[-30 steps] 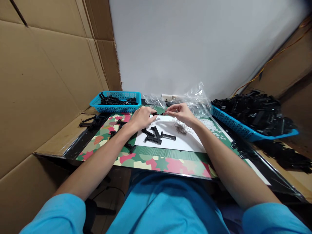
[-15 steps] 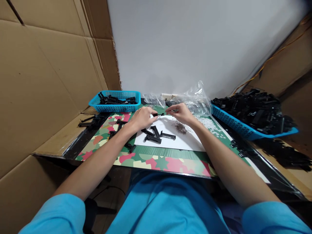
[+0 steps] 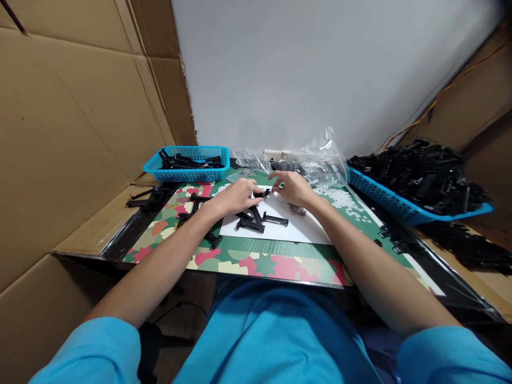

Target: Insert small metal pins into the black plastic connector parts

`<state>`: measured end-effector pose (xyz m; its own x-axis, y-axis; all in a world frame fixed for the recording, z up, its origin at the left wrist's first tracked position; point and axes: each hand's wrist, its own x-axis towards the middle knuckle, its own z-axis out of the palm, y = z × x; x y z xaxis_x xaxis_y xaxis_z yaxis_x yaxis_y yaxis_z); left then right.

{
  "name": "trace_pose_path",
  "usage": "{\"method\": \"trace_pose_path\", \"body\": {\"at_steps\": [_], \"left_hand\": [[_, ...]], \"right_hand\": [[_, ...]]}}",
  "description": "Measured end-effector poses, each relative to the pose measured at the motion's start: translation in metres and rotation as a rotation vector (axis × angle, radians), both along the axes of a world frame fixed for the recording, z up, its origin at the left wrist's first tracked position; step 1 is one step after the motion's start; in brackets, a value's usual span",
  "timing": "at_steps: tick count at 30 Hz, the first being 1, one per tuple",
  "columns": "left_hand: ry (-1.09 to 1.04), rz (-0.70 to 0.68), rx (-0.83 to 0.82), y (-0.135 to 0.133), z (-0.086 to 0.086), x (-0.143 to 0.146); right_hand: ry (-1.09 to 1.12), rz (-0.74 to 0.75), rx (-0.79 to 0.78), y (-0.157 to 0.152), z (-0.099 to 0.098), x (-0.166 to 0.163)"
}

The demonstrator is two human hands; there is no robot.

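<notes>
Between the thumb and fingers of my left hand (image 3: 239,196) is a small black plastic part (image 3: 263,193), held just above a white sheet (image 3: 306,233). My right hand (image 3: 295,189) is at the part's right end, its thumb and index finger bent close together; anything between them is too small to make out. Nearer to me on the sheet lie several long black plastic parts (image 3: 251,226). A heap of tiny brownish pieces (image 3: 296,209) sits below my right hand, partly hidden by it. More black parts (image 3: 215,240) lie by my left forearm.
Blue baskets of black parts stand at the left (image 3: 188,175) and right (image 3: 394,202). Small white pieces (image 3: 340,199) are scattered on the patterned board (image 3: 240,265). Clear plastic bags (image 3: 326,162) lie against the wall. Cardboard (image 3: 80,117) closes off the left side.
My left hand has lowered slightly and moved a little right with the black part. My right hand has its fingers bent down closer to the part's end.
</notes>
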<state>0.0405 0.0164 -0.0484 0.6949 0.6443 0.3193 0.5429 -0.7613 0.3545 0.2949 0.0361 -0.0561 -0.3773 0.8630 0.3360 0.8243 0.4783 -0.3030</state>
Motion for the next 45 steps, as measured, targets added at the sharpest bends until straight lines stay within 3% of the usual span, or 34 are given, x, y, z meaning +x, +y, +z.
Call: {"method": "trace_pose_path", "body": {"at_steps": [9, 19, 38, 45], "left_hand": [[0.005, -0.038, -0.014, 0.002, -0.003, 0.001], [-0.027, -0.024, -0.043, -0.003, -0.002, 0.004], [0.011, -0.009, -0.023, -0.003, -0.003, 0.003], [0.013, 0.018, -0.045, -0.007, 0.000, 0.005]], "right_hand": [[-0.098, -0.066, 0.039, -0.008, 0.001, -0.013], [-0.058, -0.165, 0.059, -0.009, -0.005, -0.022], [-0.021, -0.139, 0.005, -0.011, -0.001, -0.021], [-0.021, -0.194, 0.029, -0.012, -0.006, -0.027]]}}
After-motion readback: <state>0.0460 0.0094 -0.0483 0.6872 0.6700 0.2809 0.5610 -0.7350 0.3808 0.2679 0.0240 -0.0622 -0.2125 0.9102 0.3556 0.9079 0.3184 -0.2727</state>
